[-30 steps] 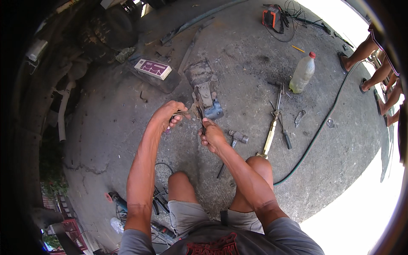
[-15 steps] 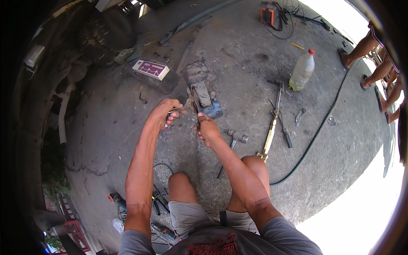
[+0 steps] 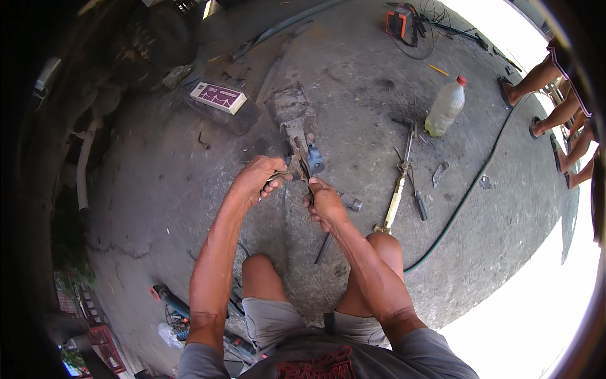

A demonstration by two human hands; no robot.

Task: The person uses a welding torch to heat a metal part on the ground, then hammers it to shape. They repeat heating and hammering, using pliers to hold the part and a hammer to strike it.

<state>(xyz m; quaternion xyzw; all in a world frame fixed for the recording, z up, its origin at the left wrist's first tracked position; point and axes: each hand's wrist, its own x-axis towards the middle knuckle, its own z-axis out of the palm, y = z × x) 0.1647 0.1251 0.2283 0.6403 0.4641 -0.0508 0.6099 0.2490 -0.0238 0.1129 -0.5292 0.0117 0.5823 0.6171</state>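
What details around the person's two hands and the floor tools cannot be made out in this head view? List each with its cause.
- Head view: tool between left hand and right hand: kind unclear, small, fingers cover it.
- Metal block: far end blurred.
- Other people's legs: cut by the right rim.
- Items by the left knee: shadowed, hidden by the forearm.

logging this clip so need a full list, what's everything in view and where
pliers-like tool: 1, dark metal, gripped by both hands at centre
metal block: 1, grey with a bluish part, on the concrete just beyond the hands
flat box: 1, maroon and white, upper left on a dark slab
plastic bottle: 1, clear with a red cap, upper right
hammer: 1, dark handle, by the right knee
brass-handled tool: 1, right of the hands
hose: 1, dark green, curving along the right
orange machine: 1, top, with cables
other people's legs: several, far right edge
left hand: 1, on the tool
right hand: 1, on the tool
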